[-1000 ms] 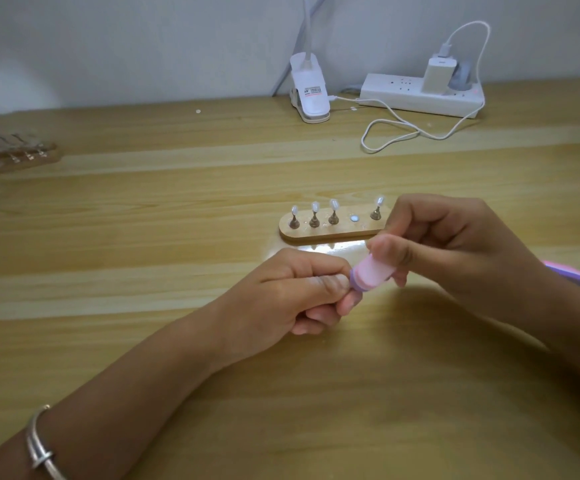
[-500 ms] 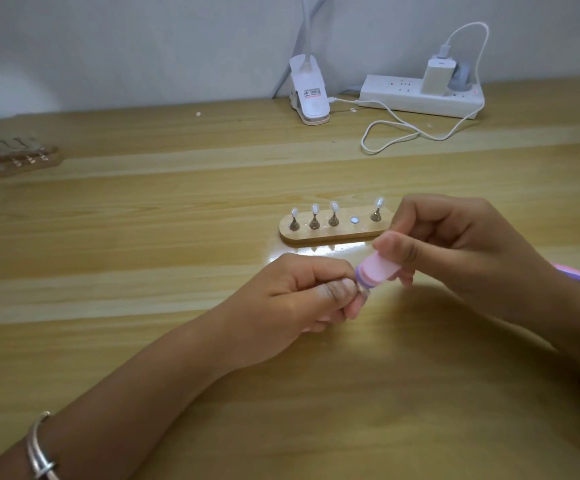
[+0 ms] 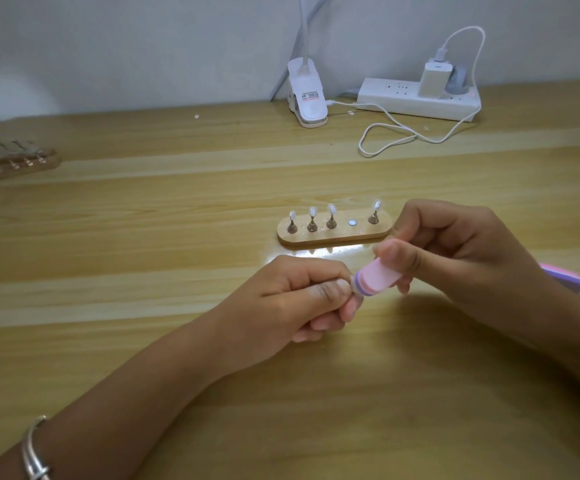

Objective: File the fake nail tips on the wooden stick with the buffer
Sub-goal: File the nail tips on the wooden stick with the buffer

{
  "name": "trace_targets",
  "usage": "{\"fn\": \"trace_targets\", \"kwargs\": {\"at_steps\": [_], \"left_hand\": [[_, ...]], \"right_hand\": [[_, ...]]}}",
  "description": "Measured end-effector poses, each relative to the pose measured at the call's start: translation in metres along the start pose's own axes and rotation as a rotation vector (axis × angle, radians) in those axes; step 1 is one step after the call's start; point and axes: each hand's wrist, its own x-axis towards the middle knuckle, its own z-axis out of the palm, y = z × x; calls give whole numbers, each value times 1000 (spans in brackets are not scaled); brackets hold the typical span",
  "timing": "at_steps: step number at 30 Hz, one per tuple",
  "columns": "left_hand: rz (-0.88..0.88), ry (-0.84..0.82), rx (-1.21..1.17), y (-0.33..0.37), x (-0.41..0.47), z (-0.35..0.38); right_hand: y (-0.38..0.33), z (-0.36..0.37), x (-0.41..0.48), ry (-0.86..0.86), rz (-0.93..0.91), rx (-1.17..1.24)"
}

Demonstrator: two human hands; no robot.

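Pink buffer point(image 3: 376, 277), pinched in right hand point(image 3: 454, 258), has dipped lower onto nail tip point(image 3: 353, 285) pinched by left hand point(image 3: 295, 299), just before wooden holder point(image 3: 333, 235): filing mid-stroke.

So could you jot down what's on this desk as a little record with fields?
Right hand: grips pink block buffer
Left hand: pinches small piece, mostly hidden, at buffer's end
Oval wooden holder: four clear nail tips upright, one slot empty
Far side: white power strip, white clip lamp base
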Motion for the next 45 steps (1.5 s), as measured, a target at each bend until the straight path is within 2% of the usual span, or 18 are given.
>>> {"fn": "trace_targets", "kwargs": {"at_steps": [5, 9, 13, 24, 29, 33, 37, 41, 45], "left_hand": [[-16, 16, 2, -1, 0, 0], [-27, 7, -17, 1, -1, 0], [-20, 9, 40, 1, -1, 0], [-36, -3, 16, 3, -2, -1], [-42, 5, 43, 0, -1, -1], [-49, 19, 6, 2, -1, 0], [-54, 14, 9, 0, -1, -1], [-49, -4, 12, 3, -1, 0], [-64, 3, 30, 1, 0, 0]], "right_hand": [[-2, 12, -2, -57, -7, -11], [-1, 6, -1, -6, -5, -20], [-2, 14, -3, -70, -59, -97], [-3, 1, 1, 69, -36, 68], [-2, 17, -3, -49, -4, 60], [-2, 12, 0, 4, 38, 161], [-1, 18, -1, -29, 27, 138], [-1, 10, 2, 52, 34, 123], [-1, 15, 2, -12, 43, 107]]}}
